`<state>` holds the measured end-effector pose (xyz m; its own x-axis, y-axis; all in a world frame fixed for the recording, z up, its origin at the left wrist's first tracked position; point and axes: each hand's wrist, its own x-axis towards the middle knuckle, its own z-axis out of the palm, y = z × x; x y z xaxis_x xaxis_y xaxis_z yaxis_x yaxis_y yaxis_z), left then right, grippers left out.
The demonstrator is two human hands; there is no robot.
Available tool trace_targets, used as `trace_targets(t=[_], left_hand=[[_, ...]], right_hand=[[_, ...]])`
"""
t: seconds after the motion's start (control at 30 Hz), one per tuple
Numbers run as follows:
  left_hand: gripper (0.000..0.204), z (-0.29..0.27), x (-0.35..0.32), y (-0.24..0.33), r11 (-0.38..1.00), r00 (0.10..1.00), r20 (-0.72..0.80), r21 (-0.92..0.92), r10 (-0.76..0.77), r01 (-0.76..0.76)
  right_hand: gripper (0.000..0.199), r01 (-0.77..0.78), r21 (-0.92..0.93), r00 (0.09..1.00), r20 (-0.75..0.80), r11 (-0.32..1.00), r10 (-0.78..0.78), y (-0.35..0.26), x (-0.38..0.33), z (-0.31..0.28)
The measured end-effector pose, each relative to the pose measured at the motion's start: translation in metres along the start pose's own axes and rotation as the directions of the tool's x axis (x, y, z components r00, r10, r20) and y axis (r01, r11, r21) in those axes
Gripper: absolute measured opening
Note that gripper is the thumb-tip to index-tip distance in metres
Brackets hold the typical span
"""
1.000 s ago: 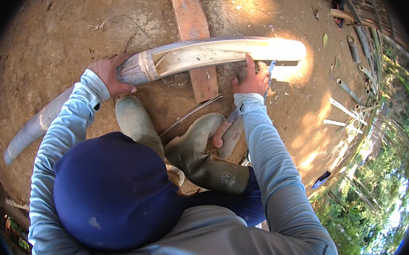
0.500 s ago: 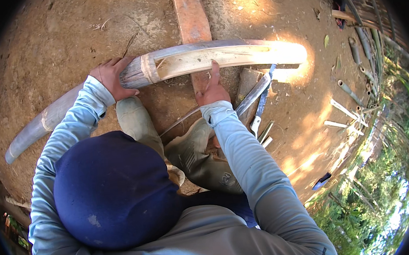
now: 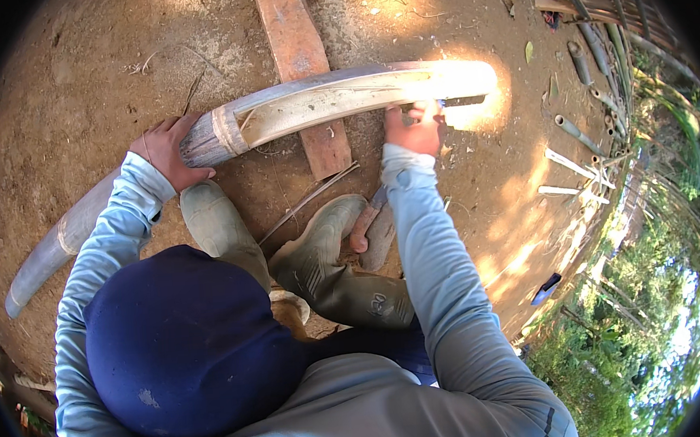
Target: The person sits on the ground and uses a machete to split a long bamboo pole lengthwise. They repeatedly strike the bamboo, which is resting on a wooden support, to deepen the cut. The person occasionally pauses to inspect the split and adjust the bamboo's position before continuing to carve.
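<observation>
A long bamboo pole (image 3: 222, 132) lies across the ground in front of me, bending in the wide view. Its right part has a long section cut out, baring the pale inside (image 3: 310, 110). Around the uncut part, left of the opening, my left hand (image 3: 168, 154) is closed, thumb on the near side. My right hand (image 3: 415, 131) is at the near rim of the opening, its fingers bent and apart. A brown handle (image 3: 360, 240) with part of a blade pokes out beside my right boot (image 3: 330, 229). My right forearm hides the ground just beyond it.
Under the pole runs a flat wooden plank (image 3: 293, 40). My left boot (image 3: 214, 218) stands close to the pole. Cut bamboo pieces (image 3: 578, 133) and pale strips (image 3: 569, 162) lie to the right, with a dark blue object (image 3: 546, 288) nearer. Greenery borders the lower right.
My right hand has moved right along the near rim, its pointing finger no longer on the pale inside. The saw has gone from its spot beside the right forearm. My left hand keeps its hold.
</observation>
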<state>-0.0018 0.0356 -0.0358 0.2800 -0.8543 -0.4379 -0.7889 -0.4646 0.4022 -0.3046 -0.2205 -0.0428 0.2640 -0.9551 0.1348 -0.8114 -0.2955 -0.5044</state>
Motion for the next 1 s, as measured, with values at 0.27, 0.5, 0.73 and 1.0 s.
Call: trace_targets(t=[0.27, 0.5, 0.73, 1.0], left_hand=[[0.095, -0.006, -0.004, 0.005, 0.999, 0.999, 0.033, 0.029, -0.035, 0.034], [0.096, 0.006, -0.008, -0.003, 0.998, 1.000, -0.007, 0.047, -0.029, 0.029], [0.096, -0.003, 0.000, 0.001, 1.000, 1.000, 0.015, -0.028, 0.000, 0.000], [0.092, -0.006, -0.004, -0.001, 1.000, 0.998, 0.060, -0.016, -0.015, 0.016]], right_hand=[[0.039, 0.293, -0.475, 0.916, 0.389, 0.830, -0.101, 0.051, 0.093, -0.038], [0.034, 0.370, -0.703, 0.798, 0.575, 0.607, 0.179, 0.012, 0.114, -0.043], [0.034, 0.243, -0.461, 0.866, 0.500, 0.853, 0.023, 0.104, 0.127, -0.030], [0.018, 0.243, -0.064, 0.814, 0.556, 0.968, -0.167, 0.103, 0.118, -0.029]])
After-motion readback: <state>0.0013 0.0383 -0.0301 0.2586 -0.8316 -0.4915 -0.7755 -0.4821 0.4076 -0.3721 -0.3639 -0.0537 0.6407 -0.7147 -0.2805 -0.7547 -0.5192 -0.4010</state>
